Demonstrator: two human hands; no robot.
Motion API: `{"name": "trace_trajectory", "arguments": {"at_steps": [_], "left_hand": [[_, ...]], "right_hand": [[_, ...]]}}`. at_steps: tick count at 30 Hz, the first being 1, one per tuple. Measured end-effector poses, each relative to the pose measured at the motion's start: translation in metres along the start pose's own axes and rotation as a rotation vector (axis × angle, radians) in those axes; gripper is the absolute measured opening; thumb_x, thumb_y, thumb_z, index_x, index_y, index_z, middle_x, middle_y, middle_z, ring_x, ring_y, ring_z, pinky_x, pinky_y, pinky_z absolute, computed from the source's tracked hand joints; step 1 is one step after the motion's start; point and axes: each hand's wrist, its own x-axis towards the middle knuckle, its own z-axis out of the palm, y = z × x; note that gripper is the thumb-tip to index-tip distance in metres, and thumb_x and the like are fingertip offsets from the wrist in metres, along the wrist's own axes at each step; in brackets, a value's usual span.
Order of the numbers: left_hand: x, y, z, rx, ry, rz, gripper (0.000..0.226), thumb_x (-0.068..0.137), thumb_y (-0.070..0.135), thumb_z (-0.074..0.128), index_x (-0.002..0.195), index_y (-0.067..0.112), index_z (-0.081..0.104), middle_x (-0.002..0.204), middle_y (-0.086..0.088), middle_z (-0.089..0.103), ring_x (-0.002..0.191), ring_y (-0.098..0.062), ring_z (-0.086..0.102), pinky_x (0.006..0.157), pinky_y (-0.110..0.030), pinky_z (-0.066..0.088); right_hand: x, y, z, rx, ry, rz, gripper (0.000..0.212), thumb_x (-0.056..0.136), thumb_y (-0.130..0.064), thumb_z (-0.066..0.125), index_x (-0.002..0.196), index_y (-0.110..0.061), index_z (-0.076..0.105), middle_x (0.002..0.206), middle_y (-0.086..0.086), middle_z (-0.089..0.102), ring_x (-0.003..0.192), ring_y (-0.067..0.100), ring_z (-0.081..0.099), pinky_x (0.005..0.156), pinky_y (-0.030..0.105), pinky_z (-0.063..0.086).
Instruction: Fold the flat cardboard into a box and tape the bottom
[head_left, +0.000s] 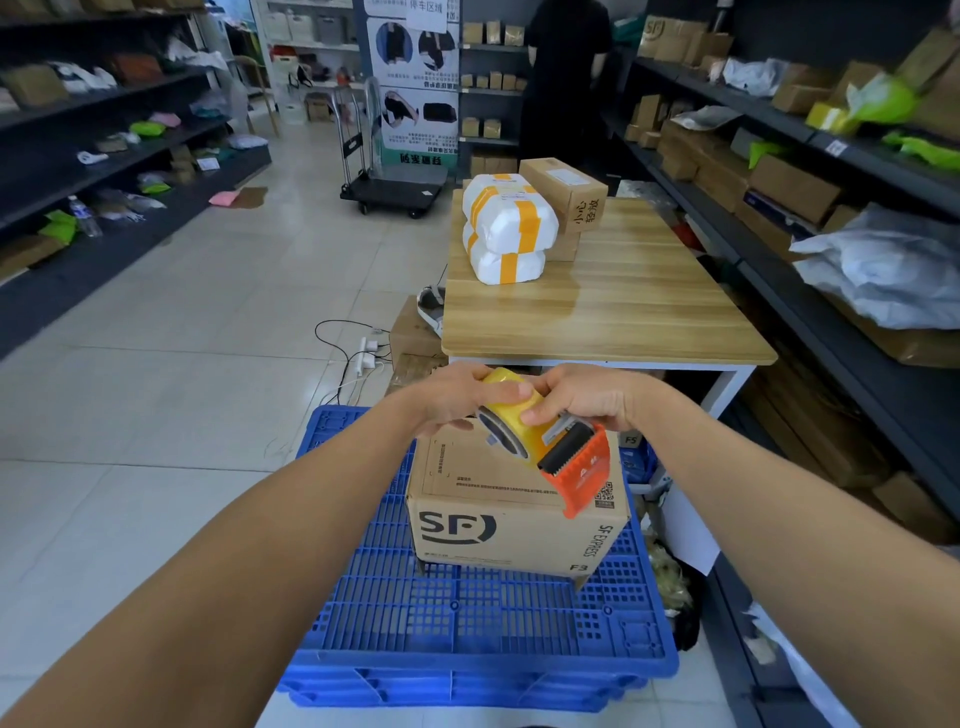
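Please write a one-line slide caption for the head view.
Left hand and right hand grip a tape dispenser above the cardboard box on a blue pallet.

Cardboard box (514, 525) folded up, tape dispenser (569, 460) right above it!
Brown, SF-printed, the box stands upright with a closed face up, toward the blue pallet's (467, 623) far right corner; the orange dispenser, yellow roll loaded, tilts over its far edge.

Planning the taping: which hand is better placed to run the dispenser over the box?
Right, likely: the right hand holds the tape dispenser above the box; the left hand only cups its roll.
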Motion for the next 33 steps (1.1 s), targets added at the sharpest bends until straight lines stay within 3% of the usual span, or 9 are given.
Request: {"name": "trace_trajectory", "arguments": {"at_steps": [4, 6, 9, 14, 17, 19, 22, 27, 33], "left_hand": [[0.002, -0.010, -0.001, -0.150, -0.013, -0.006, 0.062, 0.071, 0.059, 0.068, 0.120, 0.022, 0.062, 0.113, -0.006, 0.068, 0.108, -0.026, 0.062, 0.096, -0.043, 0.046], [0.006, -0.012, 0.002, -0.170, 0.035, 0.012, 0.060, 0.076, 0.058, 0.066, 0.126, 0.025, 0.058, 0.119, -0.005, 0.065, 0.112, -0.025, 0.059, 0.097, -0.044, 0.043], [0.011, -0.010, 0.010, -0.031, 0.170, 0.109, 0.056, 0.087, 0.050, 0.058, 0.138, 0.030, 0.048, 0.136, 0.001, 0.055, 0.125, -0.019, 0.049, 0.101, -0.035, 0.038], [0.003, 0.000, 0.033, 0.217, 0.285, 0.319, 0.047, 0.100, 0.025, 0.042, 0.145, 0.010, 0.037, 0.150, -0.006, 0.037, 0.140, -0.018, 0.032, 0.106, -0.020, 0.024], [0.004, 0.001, 0.037, 0.265, 0.288, 0.373, 0.045, 0.100, 0.017, 0.043, 0.143, 0.006, 0.038, 0.150, -0.009, 0.036, 0.140, -0.019, 0.031, 0.106, -0.018, 0.022], [0.006, -0.001, 0.034, 0.196, 0.255, 0.340, 0.047, 0.096, 0.017, 0.053, 0.141, 0.012, 0.043, 0.149, -0.006, 0.039, 0.138, -0.018, 0.034, 0.110, -0.025, 0.026], [0.010, -0.007, 0.024, 0.081, 0.164, 0.256, 0.055, 0.083, 0.027, 0.071, 0.135, 0.024, 0.052, 0.137, -0.002, 0.051, 0.127, -0.018, 0.046, 0.105, -0.033, 0.039], [0.008, -0.011, 0.011, -0.063, 0.087, 0.121, 0.049, 0.085, 0.036, 0.066, 0.131, 0.026, 0.054, 0.124, -0.006, 0.061, 0.115, -0.025, 0.056, 0.095, -0.039, 0.047], [0.012, -0.012, 0.019, -0.026, 0.000, 0.079, 0.073, 0.084, 0.036, 0.067, 0.146, 0.025, 0.030, 0.134, 0.000, 0.049, 0.122, -0.020, 0.047, 0.103, -0.036, 0.039]], "right_hand": [[-0.002, -0.002, -0.003, -0.001, -0.036, 0.008, 0.023, 0.090, -0.005, 0.058, 0.111, -0.013, 0.062, 0.092, 0.008, 0.069, 0.075, 0.018, 0.068, 0.075, 0.029, 0.055], [0.002, 0.001, -0.001, 0.000, 0.045, -0.001, 0.018, 0.089, -0.006, 0.060, 0.104, -0.016, 0.065, 0.091, 0.009, 0.070, 0.078, 0.021, 0.067, 0.082, 0.034, 0.053], [0.015, 0.009, 0.002, -0.072, 0.199, 0.005, 0.032, 0.084, -0.012, 0.066, 0.116, -0.007, 0.064, 0.094, 0.014, 0.067, 0.085, 0.026, 0.062, 0.091, 0.040, 0.048], [0.026, 0.016, 0.003, -0.159, 0.344, 0.039, 0.054, 0.080, -0.018, 0.071, 0.126, 0.004, 0.055, 0.092, 0.023, 0.061, 0.082, 0.030, 0.057, 0.072, 0.030, 0.038], [0.031, 0.021, 0.001, -0.136, 0.382, 0.054, 0.050, 0.078, -0.019, 0.073, 0.115, 0.010, 0.058, 0.090, 0.022, 0.061, 0.080, 0.026, 0.055, 0.073, 0.030, 0.038], [0.029, 0.022, 0.000, -0.119, 0.378, 0.053, 0.039, 0.077, -0.018, 0.073, 0.104, 0.007, 0.061, 0.085, 0.014, 0.055, 0.079, 0.022, 0.050, 0.074, 0.031, 0.038], [0.022, 0.023, -0.003, -0.110, 0.299, 0.055, 0.040, 0.078, -0.017, 0.071, 0.109, 0.006, 0.059, 0.085, 0.013, 0.061, 0.081, 0.023, 0.057, 0.081, 0.034, 0.043], [0.013, 0.024, -0.004, 0.007, 0.064, 0.080, 0.024, 0.086, -0.004, 0.063, 0.110, -0.007, 0.056, 0.093, 0.010, 0.066, 0.082, 0.021, 0.064, 0.080, 0.032, 0.050], [0.014, 0.024, -0.004, 0.072, 0.038, 0.044, 0.008, 0.088, -0.005, 0.060, 0.091, -0.012, 0.059, 0.084, 0.007, 0.066, 0.075, 0.018, 0.063, 0.076, 0.029, 0.050]]}}
